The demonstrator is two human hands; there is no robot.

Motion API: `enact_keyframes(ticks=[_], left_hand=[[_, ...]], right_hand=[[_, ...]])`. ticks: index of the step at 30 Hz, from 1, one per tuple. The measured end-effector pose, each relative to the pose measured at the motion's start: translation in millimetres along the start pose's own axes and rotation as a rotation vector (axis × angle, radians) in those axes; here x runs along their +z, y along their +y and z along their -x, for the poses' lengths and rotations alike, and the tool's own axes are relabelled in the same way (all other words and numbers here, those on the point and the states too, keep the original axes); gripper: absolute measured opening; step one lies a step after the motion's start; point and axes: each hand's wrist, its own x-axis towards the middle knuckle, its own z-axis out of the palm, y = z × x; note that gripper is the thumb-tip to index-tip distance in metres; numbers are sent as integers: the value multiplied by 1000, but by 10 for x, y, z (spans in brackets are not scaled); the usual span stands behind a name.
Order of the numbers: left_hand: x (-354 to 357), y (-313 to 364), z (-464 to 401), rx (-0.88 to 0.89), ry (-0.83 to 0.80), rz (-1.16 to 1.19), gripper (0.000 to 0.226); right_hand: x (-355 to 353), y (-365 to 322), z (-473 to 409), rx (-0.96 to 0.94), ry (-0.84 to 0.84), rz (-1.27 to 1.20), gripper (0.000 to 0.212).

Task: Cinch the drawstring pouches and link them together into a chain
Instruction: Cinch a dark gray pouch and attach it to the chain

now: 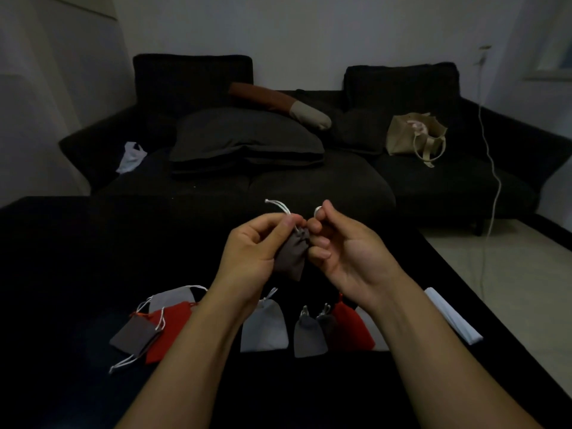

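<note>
Centre of frame: left hand (250,243) pinches the brown pouch (291,255) at its gathered neck, grip closed on it; pouch held above the dark surface (77,258). White drawstring (280,206) loops up from the neck. Right hand (337,243) pinches a white cord end (318,209) (thumb and forefinger curled). Lower frame, on the surface: grey pouch (263,329), dark grey pouch (309,337), red pouch (351,329); lower left, a loose pile of pouches (154,326).

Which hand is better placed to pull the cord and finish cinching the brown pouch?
Probably the right hand: it already pinches a white cord end beside the pouch neck. The left hand grips the brown pouch and can steady it.
</note>
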Motion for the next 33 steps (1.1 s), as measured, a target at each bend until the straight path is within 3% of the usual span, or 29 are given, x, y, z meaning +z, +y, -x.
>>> enact_keyframes(ticks=[3,7,10,15,19,21,26,29,33], left_hand=[[24,50,5,-90,14,159,22],[33,117,25,-192,0,410,24],[0,71,-1,-189,-2,292,20],[-83,8,-36,-161,13,74,22],[-82,20,5,-125,-51,-104,28],[-81,41,36,-130,-134,-155,27],[-97,64,56,-180,-216,-109,23],[-93,30,80,-139,-230,-238,15],[-88,-4,47,-139,-127,-229,21]], right_hand=[[-4,15,3,-41,-6,81,13],[-20,48,-25,-70,30,140,24],[-26,67,-33,-111,59,193,31],[-56,66,-8,-249,71,484,15],[-92,19,-12,-453,-19,800,14],[-110,-2,-22,-447,-99,903,14],[-150,-5,-16,-371,-57,817,15],[-144,-1,-3,-315,-40,801,14],[-158,-21,2,-233,0,791,21]])
